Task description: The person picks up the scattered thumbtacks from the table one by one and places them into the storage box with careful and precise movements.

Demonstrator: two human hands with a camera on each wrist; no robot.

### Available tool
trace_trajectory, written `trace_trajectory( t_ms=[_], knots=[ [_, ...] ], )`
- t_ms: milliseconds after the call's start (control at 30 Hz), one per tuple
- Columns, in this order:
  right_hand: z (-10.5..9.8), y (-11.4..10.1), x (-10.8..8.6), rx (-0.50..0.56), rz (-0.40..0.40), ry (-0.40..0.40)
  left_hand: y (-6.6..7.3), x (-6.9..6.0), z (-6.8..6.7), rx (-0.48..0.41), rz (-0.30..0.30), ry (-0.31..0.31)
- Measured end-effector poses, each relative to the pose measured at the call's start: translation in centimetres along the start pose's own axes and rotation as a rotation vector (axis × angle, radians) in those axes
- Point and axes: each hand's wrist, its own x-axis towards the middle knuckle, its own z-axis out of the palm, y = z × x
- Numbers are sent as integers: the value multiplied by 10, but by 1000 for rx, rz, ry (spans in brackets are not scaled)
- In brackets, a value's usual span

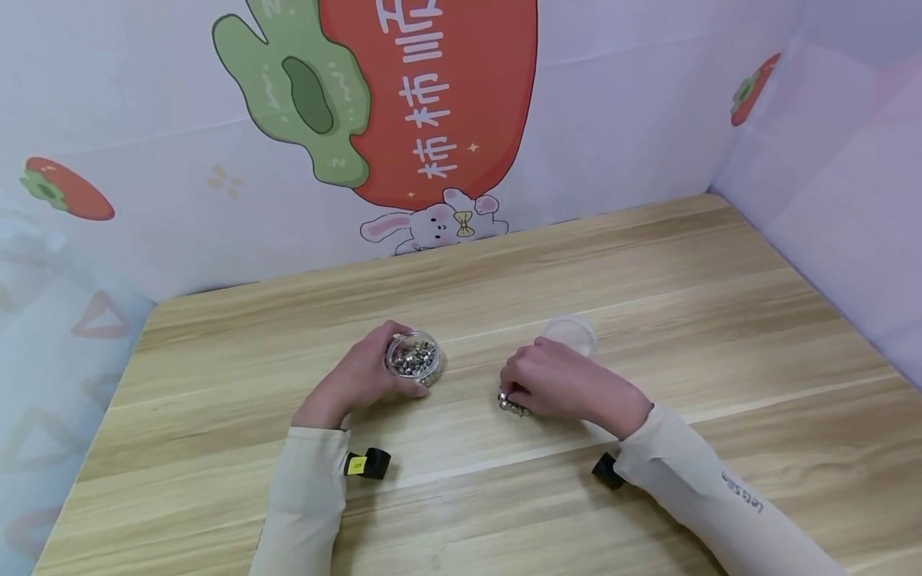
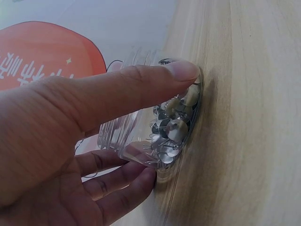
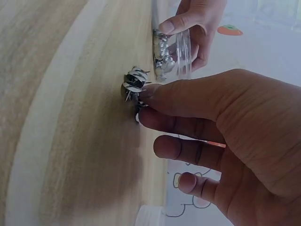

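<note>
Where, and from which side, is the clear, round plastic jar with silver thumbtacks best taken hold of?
I would grip the clear jar across its round outer wall, from the left, as the left hand does: it stands upright, and its open top exposes pointed silver thumbtacks.

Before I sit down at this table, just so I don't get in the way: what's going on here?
A person is handling small metal tacks at a wooden table. The left hand holds an open clear jar with many tacks in it. The right hand pinches at a small cluster of loose tacks on the table, apart from the jar. Just beyond that hand lies a clear round piece, perhaps the lid, partly hidden.
</note>
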Motion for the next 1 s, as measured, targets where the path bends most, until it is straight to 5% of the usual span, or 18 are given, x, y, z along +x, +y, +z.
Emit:
trace_trajectory(
  t_ms=[367, 600, 1000],
  knots=[
    [-25, -6, -6, 41, 5, 111, -1, -1, 1, -5, 8, 3],
    [-29, -10, -2, 132, 30, 105, -1, -1, 1, 0, 17, 3],
    [-22, -33, 69, 209, 50, 139, 0, 0, 1, -17, 8, 3]
  ],
)
